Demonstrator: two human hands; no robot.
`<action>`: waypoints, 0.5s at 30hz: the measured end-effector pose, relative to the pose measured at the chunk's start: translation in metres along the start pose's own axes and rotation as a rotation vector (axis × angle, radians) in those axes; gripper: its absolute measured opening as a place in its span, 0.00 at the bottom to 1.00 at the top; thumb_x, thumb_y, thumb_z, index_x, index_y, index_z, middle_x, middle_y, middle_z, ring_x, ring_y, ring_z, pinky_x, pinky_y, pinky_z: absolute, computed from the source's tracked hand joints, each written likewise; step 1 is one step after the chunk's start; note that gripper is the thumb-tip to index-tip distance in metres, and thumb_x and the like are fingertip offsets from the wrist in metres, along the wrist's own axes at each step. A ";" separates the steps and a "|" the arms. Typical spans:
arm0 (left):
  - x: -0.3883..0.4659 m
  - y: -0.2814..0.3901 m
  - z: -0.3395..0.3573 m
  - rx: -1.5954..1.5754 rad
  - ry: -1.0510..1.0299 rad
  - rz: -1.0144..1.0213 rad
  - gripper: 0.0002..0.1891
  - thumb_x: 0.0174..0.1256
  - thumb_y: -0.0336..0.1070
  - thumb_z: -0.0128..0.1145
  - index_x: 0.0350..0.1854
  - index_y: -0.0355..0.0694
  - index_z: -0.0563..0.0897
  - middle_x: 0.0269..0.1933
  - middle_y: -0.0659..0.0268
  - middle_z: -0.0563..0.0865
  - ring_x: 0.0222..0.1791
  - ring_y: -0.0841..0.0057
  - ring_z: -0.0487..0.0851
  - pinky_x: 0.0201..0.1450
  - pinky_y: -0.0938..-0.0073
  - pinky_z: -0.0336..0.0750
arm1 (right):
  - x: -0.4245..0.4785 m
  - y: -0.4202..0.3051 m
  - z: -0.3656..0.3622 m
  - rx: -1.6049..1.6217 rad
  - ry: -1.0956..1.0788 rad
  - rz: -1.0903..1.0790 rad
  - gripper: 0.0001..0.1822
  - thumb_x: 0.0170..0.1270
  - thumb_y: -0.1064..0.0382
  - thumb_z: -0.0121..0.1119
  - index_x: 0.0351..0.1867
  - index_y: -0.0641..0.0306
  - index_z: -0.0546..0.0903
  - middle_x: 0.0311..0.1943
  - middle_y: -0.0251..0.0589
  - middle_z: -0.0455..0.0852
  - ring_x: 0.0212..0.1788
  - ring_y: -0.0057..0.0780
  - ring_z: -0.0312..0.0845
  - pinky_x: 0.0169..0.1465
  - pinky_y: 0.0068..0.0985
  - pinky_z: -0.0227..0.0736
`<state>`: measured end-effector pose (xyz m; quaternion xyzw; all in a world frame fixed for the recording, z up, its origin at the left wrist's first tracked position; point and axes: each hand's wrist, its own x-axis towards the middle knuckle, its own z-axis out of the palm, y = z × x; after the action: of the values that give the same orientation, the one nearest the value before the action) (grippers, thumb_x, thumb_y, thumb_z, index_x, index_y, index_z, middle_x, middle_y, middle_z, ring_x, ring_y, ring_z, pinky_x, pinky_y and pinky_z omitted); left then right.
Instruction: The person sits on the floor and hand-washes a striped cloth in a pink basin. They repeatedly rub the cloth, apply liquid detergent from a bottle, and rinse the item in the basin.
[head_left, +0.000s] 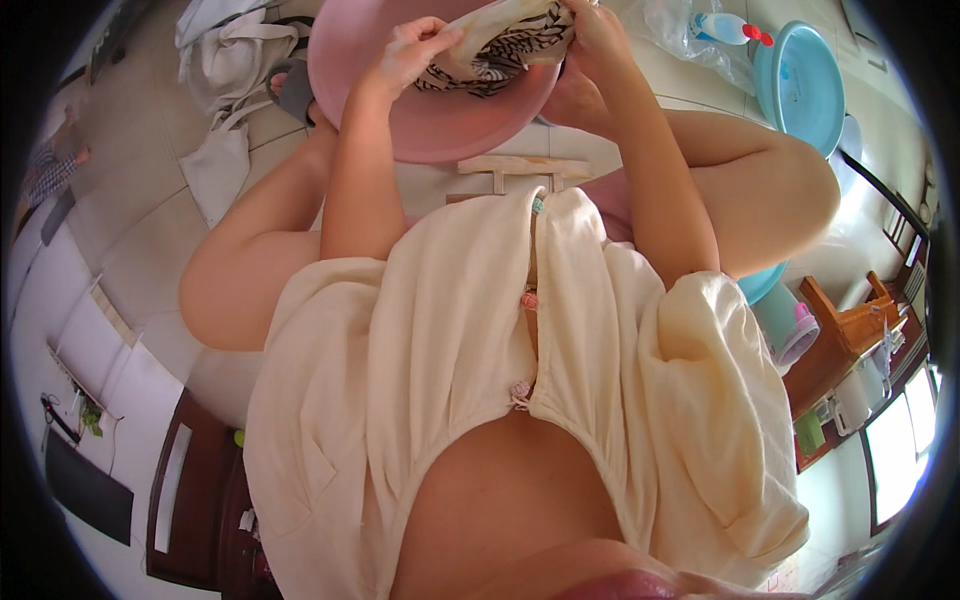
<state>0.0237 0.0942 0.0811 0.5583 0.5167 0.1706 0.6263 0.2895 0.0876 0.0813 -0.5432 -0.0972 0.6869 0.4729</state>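
In the head view, a cream cloth with a black striped pattern (525, 37) is held up over a large pink plastic basin (450, 139). My left hand (411, 54) pinches the cloth's left edge between thumb and fingers. At its right end, my right hand (600, 37) grips the same cloth, its fingertips partly cut off by the top of the picture. Part of the cloth hangs down inside the basin's rim. The basin stands on the tiled floor between my bent legs, and its far side is out of view.
White fabric bags or cloths (225, 75) lie on the floor at left, near a grey slipper (295, 91). At right are a bottle with a red cap (720, 28), clear plastic (660, 30) and a blue basin (814, 90). A wooden stool (525, 165) is beneath me. Another person (52, 169) appears far left.
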 end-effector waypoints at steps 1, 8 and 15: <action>-0.001 0.004 -0.003 -0.060 0.015 -0.017 0.17 0.72 0.52 0.62 0.45 0.41 0.86 0.39 0.76 0.85 0.40 0.86 0.79 0.44 0.82 0.71 | -0.003 0.000 0.001 0.018 0.011 0.021 0.16 0.72 0.52 0.62 0.41 0.66 0.83 0.35 0.43 0.88 0.36 0.34 0.85 0.42 0.34 0.82; -0.008 0.008 -0.017 -0.255 0.156 0.046 0.21 0.81 0.50 0.48 0.29 0.45 0.83 0.26 0.74 0.80 0.26 0.86 0.74 0.31 0.79 0.69 | 0.002 0.021 -0.002 0.055 0.062 0.108 0.19 0.70 0.49 0.62 0.48 0.64 0.82 0.42 0.45 0.88 0.45 0.40 0.85 0.50 0.43 0.82; -0.030 0.068 0.009 -0.157 0.208 0.050 0.22 0.81 0.50 0.48 0.26 0.45 0.81 0.22 0.73 0.77 0.21 0.85 0.72 0.25 0.79 0.66 | -0.012 0.026 -0.006 0.157 0.172 0.077 0.19 0.71 0.50 0.60 0.48 0.65 0.82 0.44 0.46 0.88 0.45 0.42 0.85 0.52 0.43 0.82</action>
<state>0.0438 0.0876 0.1533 0.4994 0.5500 0.2832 0.6066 0.2796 0.0623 0.0703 -0.5647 0.0190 0.6609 0.4939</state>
